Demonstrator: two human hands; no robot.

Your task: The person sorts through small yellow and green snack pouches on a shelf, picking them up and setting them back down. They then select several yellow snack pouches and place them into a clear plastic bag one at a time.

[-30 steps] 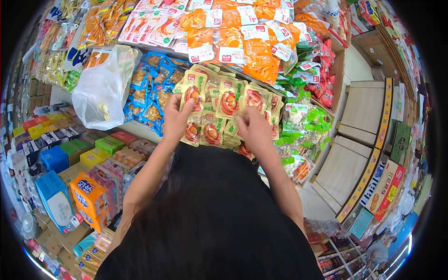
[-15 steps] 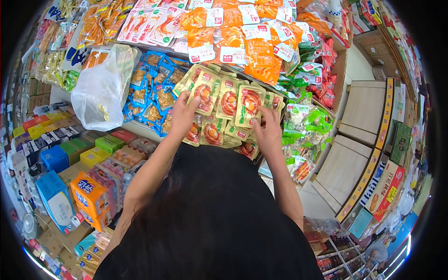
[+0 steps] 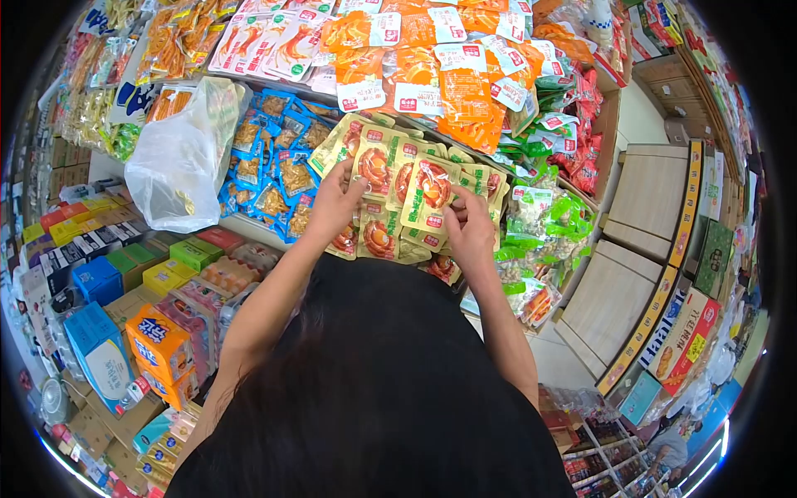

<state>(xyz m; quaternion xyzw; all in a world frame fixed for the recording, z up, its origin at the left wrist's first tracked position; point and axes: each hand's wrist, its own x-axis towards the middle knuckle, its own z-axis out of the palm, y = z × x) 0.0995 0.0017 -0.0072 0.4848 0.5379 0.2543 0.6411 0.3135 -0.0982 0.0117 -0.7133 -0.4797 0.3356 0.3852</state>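
Observation:
My left hand [image 3: 334,203] pinches the edge of a yellow-gold snack packet [image 3: 375,168] printed with an egg-like picture. Between the thumb and fingers of my right hand [image 3: 470,231] is the lower right edge of a similar packet [image 3: 432,189], tilted and raised over the others. Beneath both hands lies a pile of the same packets [image 3: 379,232], overlapping in a display tray. Part of the pile is hidden by my hands and the held packets.
Blue snack packets [image 3: 290,174] and a white plastic bag [image 3: 174,170] lie to the left. Green-and-clear packets [image 3: 535,224] sit to the right, orange packets [image 3: 465,95] behind. Stacked boxes [image 3: 100,278] stand at lower left; wooden shelving [image 3: 639,195] is at right.
The packet in my right hand has moved left and tilted, partly covering a neighbouring one. My left hand and its packet have shifted slightly right.

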